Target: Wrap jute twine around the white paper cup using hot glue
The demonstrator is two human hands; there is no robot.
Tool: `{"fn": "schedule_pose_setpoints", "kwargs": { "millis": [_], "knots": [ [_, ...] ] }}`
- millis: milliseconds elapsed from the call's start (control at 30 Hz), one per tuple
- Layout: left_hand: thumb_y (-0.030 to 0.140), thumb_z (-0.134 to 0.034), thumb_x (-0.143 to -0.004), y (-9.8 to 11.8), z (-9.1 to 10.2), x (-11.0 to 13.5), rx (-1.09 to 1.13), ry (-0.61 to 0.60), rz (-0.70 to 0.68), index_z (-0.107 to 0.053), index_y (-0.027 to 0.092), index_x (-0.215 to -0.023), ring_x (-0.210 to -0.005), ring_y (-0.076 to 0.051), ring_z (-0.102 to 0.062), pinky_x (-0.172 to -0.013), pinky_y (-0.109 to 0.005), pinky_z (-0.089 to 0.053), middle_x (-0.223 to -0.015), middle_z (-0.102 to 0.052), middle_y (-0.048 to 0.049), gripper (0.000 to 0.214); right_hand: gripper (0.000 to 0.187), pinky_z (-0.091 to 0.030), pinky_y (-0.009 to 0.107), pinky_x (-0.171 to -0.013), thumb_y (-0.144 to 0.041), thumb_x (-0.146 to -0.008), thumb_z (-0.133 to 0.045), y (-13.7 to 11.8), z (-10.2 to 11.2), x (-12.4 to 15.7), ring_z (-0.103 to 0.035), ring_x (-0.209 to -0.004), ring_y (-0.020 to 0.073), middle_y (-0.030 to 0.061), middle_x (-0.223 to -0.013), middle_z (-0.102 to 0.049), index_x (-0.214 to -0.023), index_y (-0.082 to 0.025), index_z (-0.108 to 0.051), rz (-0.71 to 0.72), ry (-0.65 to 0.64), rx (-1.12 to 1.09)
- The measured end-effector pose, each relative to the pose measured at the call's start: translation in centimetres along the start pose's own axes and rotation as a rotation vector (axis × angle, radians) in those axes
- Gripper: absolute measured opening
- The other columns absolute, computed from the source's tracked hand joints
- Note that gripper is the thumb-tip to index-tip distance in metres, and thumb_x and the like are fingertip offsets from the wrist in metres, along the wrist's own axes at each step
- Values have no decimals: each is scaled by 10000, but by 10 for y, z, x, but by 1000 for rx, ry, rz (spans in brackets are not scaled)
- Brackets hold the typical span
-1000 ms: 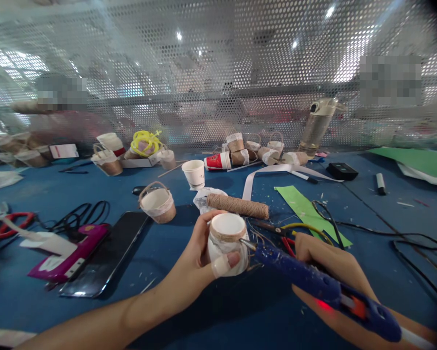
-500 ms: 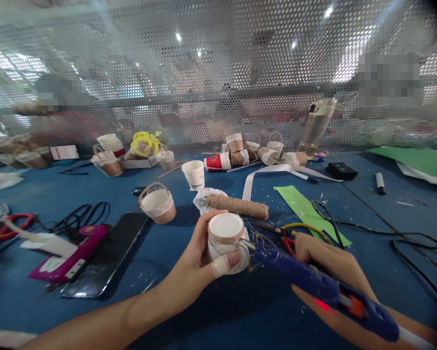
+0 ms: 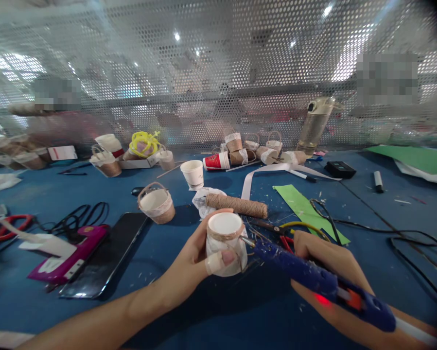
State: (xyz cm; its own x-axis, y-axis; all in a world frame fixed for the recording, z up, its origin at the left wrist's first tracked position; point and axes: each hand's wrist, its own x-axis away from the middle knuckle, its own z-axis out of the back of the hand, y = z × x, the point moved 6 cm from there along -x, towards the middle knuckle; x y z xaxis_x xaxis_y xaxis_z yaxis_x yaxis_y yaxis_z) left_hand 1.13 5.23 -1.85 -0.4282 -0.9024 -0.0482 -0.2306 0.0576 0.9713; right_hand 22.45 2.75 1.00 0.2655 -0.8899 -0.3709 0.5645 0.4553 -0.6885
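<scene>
My left hand (image 3: 200, 257) is wrapped around a small white paper cup (image 3: 226, 267), upside down, with a band of twine around its upper part and pale lace-like material on its side. A strip of tape covers the left thumb. In my right hand (image 3: 331, 272) is a blue hot glue gun (image 3: 298, 270), a red light glowing on its side. Its metal nozzle points left and meets or nearly meets the twine band on the cup. A roll of brown twine (image 3: 236, 205) lies just behind the cup. Left of it stands a small basket (image 3: 157, 204) with a handle.
Scissors (image 3: 276, 227) and green paper (image 3: 309, 211) lie behind my right hand. A phone (image 3: 107, 255) and a purple packet (image 3: 68, 257) lie on the left. White cups (image 3: 192, 174), more small baskets and a bottle (image 3: 315, 126) stand toward the perforated screen (image 3: 203, 73).
My left thumb has shifted slightly down and left on the cup, showing more of its side. The glue gun's nozzle stays close to the twine band.
</scene>
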Motion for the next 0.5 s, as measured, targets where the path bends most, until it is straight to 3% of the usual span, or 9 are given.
{"fn": "schedule_pose_setpoints", "kwargs": {
  "millis": [200,500],
  "knots": [
    [291,-752,-793,1,-1,-1,19,-5,17,-544,308,-1307,-1065,-214,-609,-931,-307,-483,-1172,-665,-31,554,271,-316,249,-504,-101,-781,-561,-1,-1,1,-394,-535,128,-42,-612,-435,-660,-235,-359,35,-14,14],
    [326,-729,-803,0,3,-2,96,-35,12,-460,342,-1362,-1096,-241,-617,-914,-338,-499,-1237,-652,-36,621,288,-299,242,-497,-82,-735,-553,5,-3,1,-380,-536,114,-59,-619,-400,-680,-239,-318,-4,-28,-77]
  ]
}}
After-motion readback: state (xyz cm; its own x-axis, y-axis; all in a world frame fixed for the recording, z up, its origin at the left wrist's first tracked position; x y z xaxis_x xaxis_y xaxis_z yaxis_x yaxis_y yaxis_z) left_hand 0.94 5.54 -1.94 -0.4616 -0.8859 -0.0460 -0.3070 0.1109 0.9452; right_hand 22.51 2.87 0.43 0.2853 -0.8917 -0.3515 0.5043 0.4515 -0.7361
